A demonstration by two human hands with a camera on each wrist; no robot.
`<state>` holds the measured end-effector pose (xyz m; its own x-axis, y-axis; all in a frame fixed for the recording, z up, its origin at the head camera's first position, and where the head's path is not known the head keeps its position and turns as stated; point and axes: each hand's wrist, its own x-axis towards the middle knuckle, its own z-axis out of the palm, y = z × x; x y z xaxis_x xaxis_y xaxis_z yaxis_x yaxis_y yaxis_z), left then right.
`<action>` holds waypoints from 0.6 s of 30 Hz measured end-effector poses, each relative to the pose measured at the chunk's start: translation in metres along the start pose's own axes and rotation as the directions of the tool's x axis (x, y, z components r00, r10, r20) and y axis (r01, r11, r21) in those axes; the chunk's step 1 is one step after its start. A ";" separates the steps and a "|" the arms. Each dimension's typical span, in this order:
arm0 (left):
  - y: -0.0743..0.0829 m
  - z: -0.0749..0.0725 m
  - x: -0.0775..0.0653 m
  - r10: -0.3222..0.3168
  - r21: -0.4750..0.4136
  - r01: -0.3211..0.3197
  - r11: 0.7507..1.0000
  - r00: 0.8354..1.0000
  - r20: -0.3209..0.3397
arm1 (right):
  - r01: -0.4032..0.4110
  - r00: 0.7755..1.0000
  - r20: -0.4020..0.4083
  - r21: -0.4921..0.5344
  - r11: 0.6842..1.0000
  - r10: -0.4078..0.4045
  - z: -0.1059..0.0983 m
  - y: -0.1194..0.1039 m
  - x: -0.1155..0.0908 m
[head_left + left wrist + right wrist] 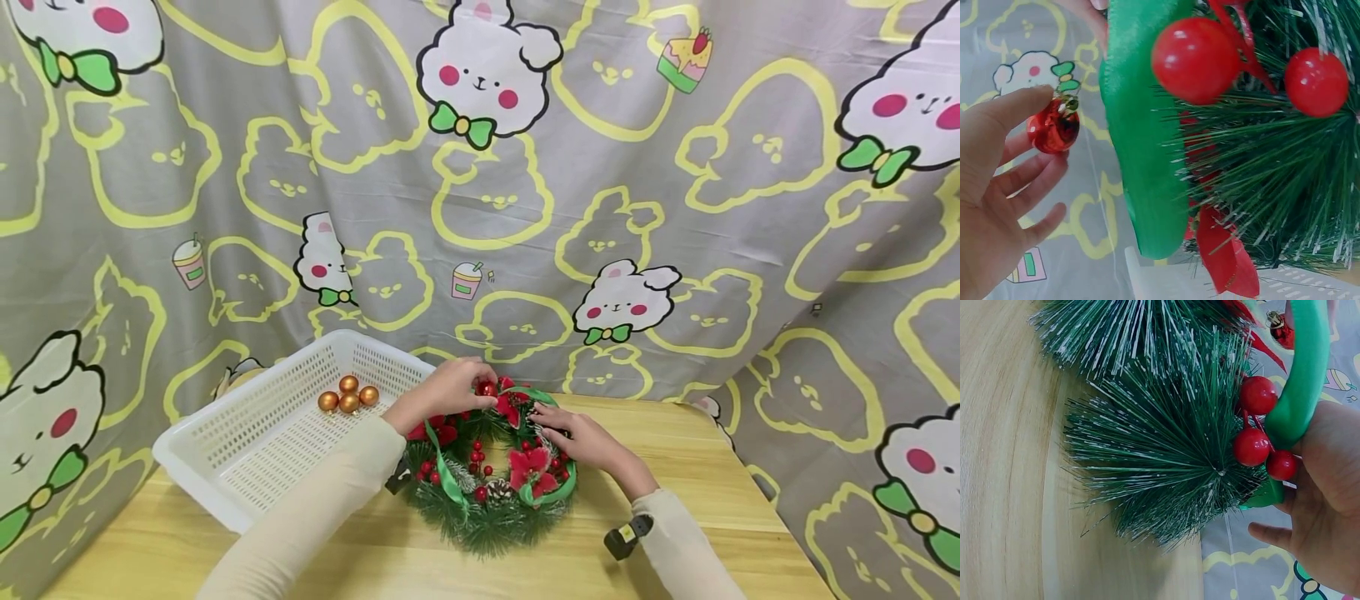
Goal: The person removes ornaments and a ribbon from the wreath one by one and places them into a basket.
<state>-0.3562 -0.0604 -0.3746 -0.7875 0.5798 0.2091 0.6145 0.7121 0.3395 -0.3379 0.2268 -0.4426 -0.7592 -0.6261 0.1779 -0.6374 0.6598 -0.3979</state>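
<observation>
A green wreath (491,521) lies on the table, trimmed with red berries, red flowers, pine cones and a green ribbon (1147,156). Over its far side, my left hand (453,387) pinches a small shiny red Christmas bauble (1054,128) between thumb and fingers. The bauble's gold cap faces the wreath in the left wrist view. My right hand (588,440) holds the wreath's right side. In the right wrist view, ribbon and berries (1252,447) hide its thumb and some fingertips, while one finger (1269,535) sticks out free.
A white perforated basket (217,479) stands left of the wreath, with several gold baubles (348,403) at its far end. A patterned curtain (495,208) hangs behind the wooden table (675,517). A black strap device (628,537) is on the right wrist.
</observation>
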 end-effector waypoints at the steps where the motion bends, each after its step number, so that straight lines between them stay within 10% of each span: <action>1: 0.000 0.001 0.000 0.008 0.024 -0.008 1.000 1.000 -0.013 | 0.002 1.000 -0.001 -0.006 1.000 -0.002 0.000 0.000 0.000; 8: -0.003 0.008 0.000 0.065 0.182 -0.039 0.983 0.988 -0.141 | -0.016 1.000 0.014 -0.006 1.000 0.016 0.001 0.002 0.001; 18: -0.010 0.008 -0.001 0.142 0.332 -0.021 0.943 0.928 -0.344 | -0.016 0.999 0.028 -0.025 1.000 0.017 0.001 0.003 0.001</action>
<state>-0.3611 -0.0652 -0.3856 -0.6600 0.5028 0.5582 0.6122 0.7906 0.0117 -0.3405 0.2277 -0.4443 -0.7657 -0.6264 0.1462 -0.6283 0.6797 -0.3784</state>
